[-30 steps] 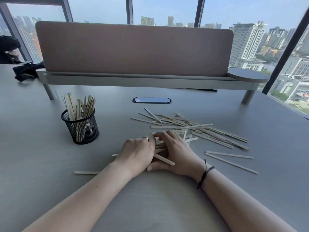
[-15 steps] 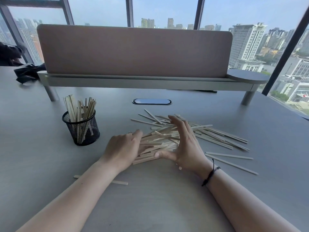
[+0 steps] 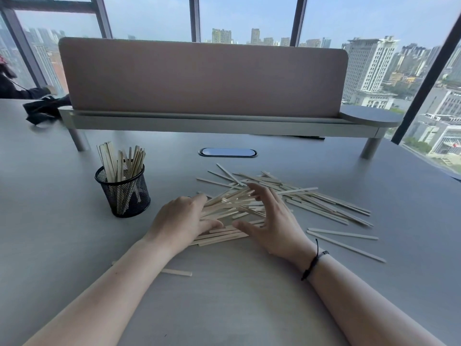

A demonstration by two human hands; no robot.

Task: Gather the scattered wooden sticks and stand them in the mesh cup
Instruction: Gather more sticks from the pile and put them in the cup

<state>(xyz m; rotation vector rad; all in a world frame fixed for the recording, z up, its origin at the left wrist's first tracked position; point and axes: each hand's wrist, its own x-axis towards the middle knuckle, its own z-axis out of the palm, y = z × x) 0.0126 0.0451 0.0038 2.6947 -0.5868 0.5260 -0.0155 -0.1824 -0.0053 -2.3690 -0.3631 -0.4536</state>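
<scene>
- Your left hand [image 3: 183, 218] and right hand [image 3: 272, 221], fingers spread, bracket the sticks [image 3: 232, 211] lying crosswise between them.
- Cup [image 3: 123, 193] stands left, nearer your left hand.

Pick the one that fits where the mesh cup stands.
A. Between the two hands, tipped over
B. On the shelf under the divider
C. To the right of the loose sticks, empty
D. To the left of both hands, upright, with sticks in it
D: the cup stands upright on the table left of the left hand and right hand, with sticks rising from it.
</scene>
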